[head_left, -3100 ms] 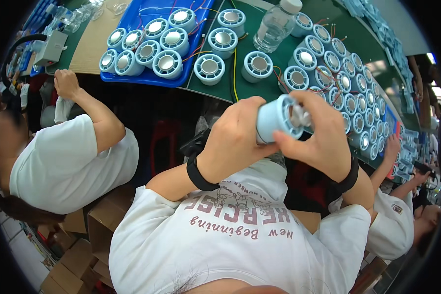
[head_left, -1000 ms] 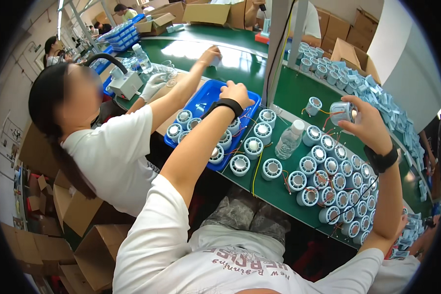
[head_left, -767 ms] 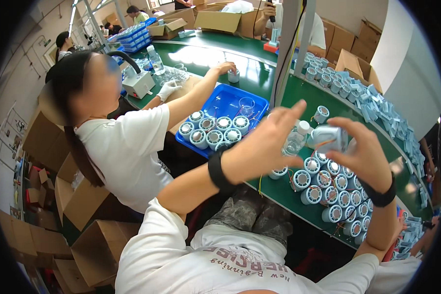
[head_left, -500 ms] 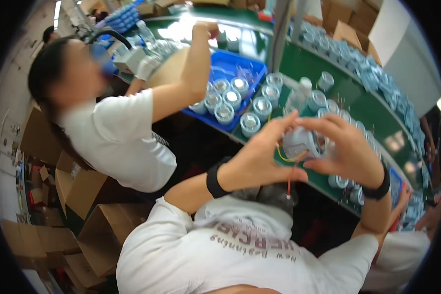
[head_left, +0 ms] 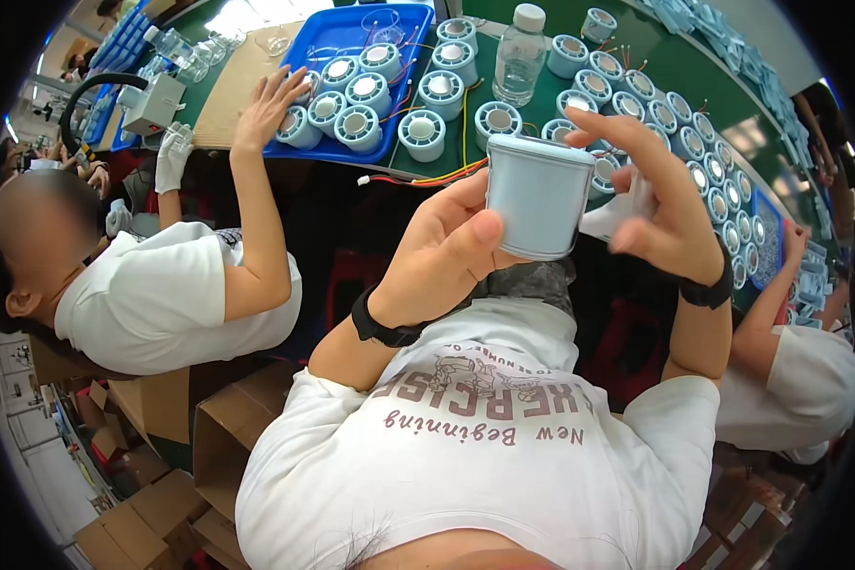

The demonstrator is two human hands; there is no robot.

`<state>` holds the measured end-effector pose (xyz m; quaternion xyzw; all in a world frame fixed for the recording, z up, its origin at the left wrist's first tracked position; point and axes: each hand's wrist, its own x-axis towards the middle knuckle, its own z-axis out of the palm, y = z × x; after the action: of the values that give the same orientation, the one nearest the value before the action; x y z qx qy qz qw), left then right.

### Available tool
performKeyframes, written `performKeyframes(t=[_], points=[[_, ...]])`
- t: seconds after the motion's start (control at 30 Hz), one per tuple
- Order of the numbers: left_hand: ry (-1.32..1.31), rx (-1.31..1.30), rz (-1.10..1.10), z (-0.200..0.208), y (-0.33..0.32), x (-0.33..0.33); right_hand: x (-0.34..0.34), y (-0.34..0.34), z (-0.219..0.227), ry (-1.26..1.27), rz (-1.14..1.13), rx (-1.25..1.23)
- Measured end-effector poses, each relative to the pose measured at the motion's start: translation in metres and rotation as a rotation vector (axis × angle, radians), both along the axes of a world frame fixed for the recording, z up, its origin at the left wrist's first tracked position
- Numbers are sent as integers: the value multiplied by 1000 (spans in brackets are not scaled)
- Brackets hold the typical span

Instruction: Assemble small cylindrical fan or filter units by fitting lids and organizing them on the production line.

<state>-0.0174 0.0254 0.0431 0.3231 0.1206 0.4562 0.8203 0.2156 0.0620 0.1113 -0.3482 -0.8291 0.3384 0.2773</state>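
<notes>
From where I stand, the left hand [head_left: 442, 255] has its grip closed round a light-blue cylinder [head_left: 540, 198], raised before the near edge of the tabletop [head_left: 674, 62]. Just beside it, the right hand [head_left: 663, 195] pinches a blurred pale scrap [head_left: 621, 215]. A blue tray [head_left: 323, 43] straddles that edge, further left.

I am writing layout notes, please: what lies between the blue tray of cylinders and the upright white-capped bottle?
In the head view, a row of light-blue cylinders, with some thin wires, stands between the blue tray and the bottle.
</notes>
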Motion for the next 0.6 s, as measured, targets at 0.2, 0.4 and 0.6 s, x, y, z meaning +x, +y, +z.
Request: performKeyframes(t=[0.2,0.4,0.6], points=[[-48,-30,-77,-7,-1,-2,-16,-23,-36,30,-155,137],[-89,-122,-165,-10,7,-3,-21,-16,-43,83,-193,273],[576,166,-347,5,5,-42,-15,-11,-30,-1,-275,359]])
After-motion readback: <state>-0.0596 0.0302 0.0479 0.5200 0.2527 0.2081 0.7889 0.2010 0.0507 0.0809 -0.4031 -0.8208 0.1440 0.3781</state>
